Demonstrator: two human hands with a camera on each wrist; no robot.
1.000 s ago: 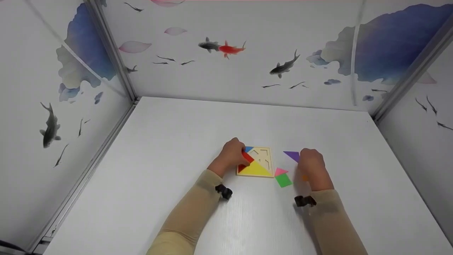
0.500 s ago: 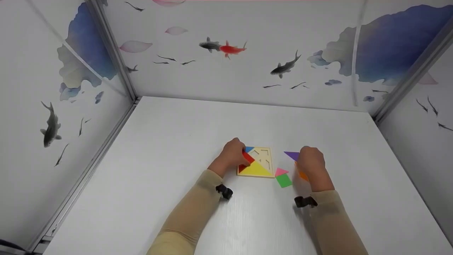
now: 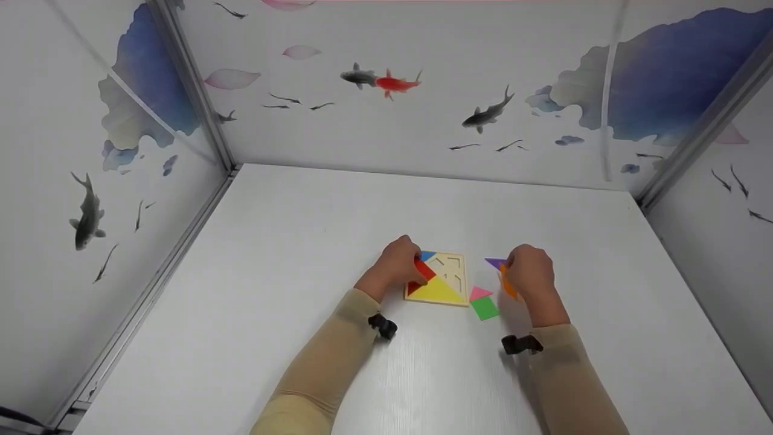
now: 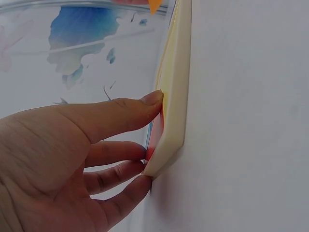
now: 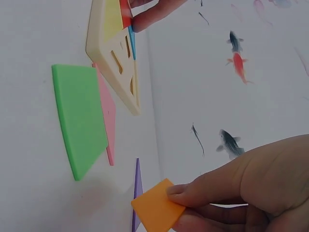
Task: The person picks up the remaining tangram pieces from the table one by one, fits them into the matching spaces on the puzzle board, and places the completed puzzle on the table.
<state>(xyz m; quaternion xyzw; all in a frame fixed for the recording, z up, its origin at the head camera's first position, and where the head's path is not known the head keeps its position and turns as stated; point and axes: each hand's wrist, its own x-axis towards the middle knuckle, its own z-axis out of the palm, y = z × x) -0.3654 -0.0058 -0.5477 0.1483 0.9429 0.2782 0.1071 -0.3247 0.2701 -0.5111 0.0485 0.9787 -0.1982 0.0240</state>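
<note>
A square wooden tangram board [image 3: 448,272] lies on the white table, with red [image 3: 425,269], yellow [image 3: 436,292] and blue [image 3: 427,255] pieces fitted in it and bare recesses at its right. My left hand [image 3: 398,263] holds the board at its left side. In the left wrist view the thumb [image 4: 153,98] is on its face and the other fingers are at its edge. My right hand [image 3: 530,272] pinches a flat orange tangram piece [image 5: 158,207] between thumb and fingers, raised over the table. The purple triangle [image 3: 494,263] lies just behind it, partly hidden.
Between board and right hand, a green piece [image 3: 484,308] and a small pink triangle [image 3: 480,293] lie on the table touching each other. White panels printed with fish [image 3: 398,83] enclose the table at the back and sides, with metal posts [image 3: 190,84] at the corners.
My right hand has lifted the orange piece off the table and moved slightly away from me, covering more of the purple triangle. The board has turned slightly under my left hand.
</note>
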